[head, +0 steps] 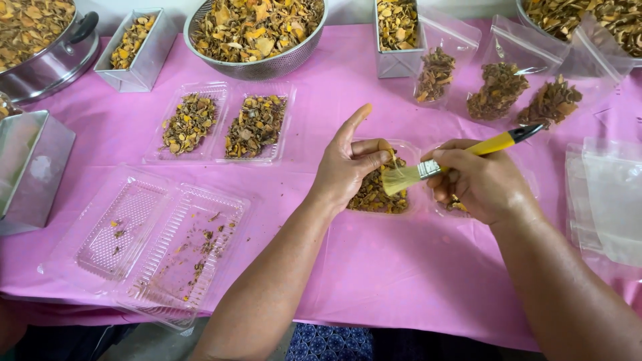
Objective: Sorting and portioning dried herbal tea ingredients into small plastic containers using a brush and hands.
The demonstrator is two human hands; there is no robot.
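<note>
A pink cloth (pixel 374 267) is covering the long table, and dried yellow-brown chips are sitting on it in tins, bowls, bags and clear trays. At the centre, the left hand (pixel 348 167) is pinching one small chip (pixel 390 155) between closed fingertips, thumb raised, while the right hand (pixel 478 184) is wrapping its fingers tightly round a yellow-handled brush (pixel 461 157) whose pale bristles are touching that chip. Both hands are hovering just above an open clear tray (pixel 381 197) holding more chips. Farther left, a filled double tray (pixel 224 124) is lying near a nearly empty one (pixel 154 244) with only crumbs. Behind, a mesh colander (pixel 254 33) and filled clear bags (pixel 498 87) are standing well apart from the hands. The chip looks brittle, so hard brushing could be snapping it or flicking it from the pinch onto the cloth; dust may also be falling back into the tray below.
</note>
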